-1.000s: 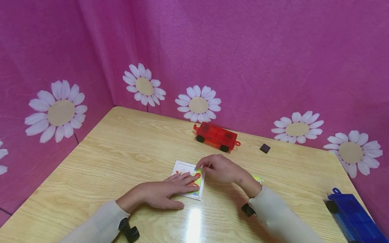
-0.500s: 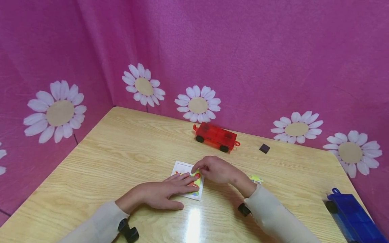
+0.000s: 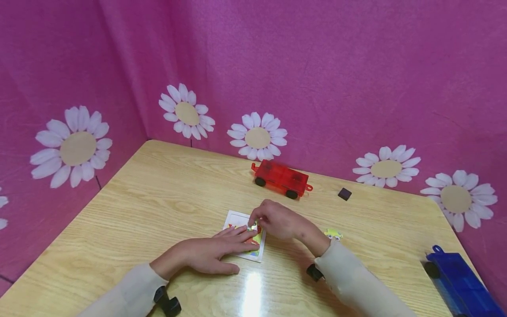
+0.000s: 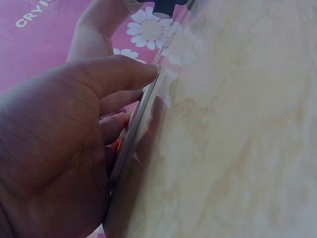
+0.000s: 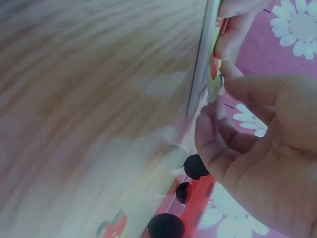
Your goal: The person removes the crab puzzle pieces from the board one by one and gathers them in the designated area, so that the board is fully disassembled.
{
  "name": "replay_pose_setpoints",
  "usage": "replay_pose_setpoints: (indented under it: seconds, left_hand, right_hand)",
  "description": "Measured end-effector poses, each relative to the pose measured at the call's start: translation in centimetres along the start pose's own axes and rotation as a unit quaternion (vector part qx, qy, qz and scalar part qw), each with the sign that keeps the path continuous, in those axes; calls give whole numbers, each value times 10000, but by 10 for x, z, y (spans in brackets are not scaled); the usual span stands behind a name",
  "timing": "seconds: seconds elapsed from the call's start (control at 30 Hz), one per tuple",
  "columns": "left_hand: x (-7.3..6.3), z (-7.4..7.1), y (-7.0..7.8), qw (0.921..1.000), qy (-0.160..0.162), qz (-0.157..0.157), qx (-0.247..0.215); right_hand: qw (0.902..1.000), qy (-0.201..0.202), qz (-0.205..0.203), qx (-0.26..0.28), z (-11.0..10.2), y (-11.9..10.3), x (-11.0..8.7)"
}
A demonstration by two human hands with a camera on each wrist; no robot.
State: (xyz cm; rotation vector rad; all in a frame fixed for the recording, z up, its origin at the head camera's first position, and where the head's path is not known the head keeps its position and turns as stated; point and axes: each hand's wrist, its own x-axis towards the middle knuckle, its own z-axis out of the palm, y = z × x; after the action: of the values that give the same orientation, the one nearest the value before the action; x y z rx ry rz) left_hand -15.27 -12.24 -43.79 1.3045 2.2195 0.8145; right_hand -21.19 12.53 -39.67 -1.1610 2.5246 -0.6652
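A small square picture puzzle (image 3: pixel 237 219) with a white border lies flat on the wooden table (image 3: pixel 190 176). My left hand (image 3: pixel 211 254) rests on it, fingers straight and spread over the coloured picture. My right hand (image 3: pixel 277 219) pinches a small yellow-green puzzle piece (image 5: pixel 215 90) between thumb and fingers at the puzzle's upper right, its edge tilted up from the picture. In the left wrist view the left hand (image 4: pixel 74 144) has its thumb along the board's edge. The fingers hide much of the picture.
Behind the hands stands a red toy wagon (image 3: pixel 280 178) on black wheels, with a small dark square block (image 3: pixel 344 193) to its right. A yellow car-shaped cutout (image 3: pixel 333 234) lies beyond the right wrist. A blue toy wagon (image 3: pixel 463 281) stands at the right edge.
My right hand has shifted slightly left over the puzzle's upper right, and the piece in its fingertips now shows tilted up. The left hand stays in place.
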Motion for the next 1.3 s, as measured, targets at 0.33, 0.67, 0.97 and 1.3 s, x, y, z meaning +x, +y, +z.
replay_pose_setpoints:
  seconds: [0.33,0.67,0.97,1.3]
  left_hand:
    - [0,0,0,10000,-12,-9,-28]
    - [0,0,2,10000,-4,-73,-6]
    - [0,1,0,10000,31,41,54]
    - [0,1,0,9998,44,132,108]
  right_hand:
    - [9979,238,563,216,-2,-1,4]
    - [9928,310,952,658,-3,5,6]
    - [9905,566,909,865,-14,14,0]
    - [9885,659,945,982,-32,20,-33]
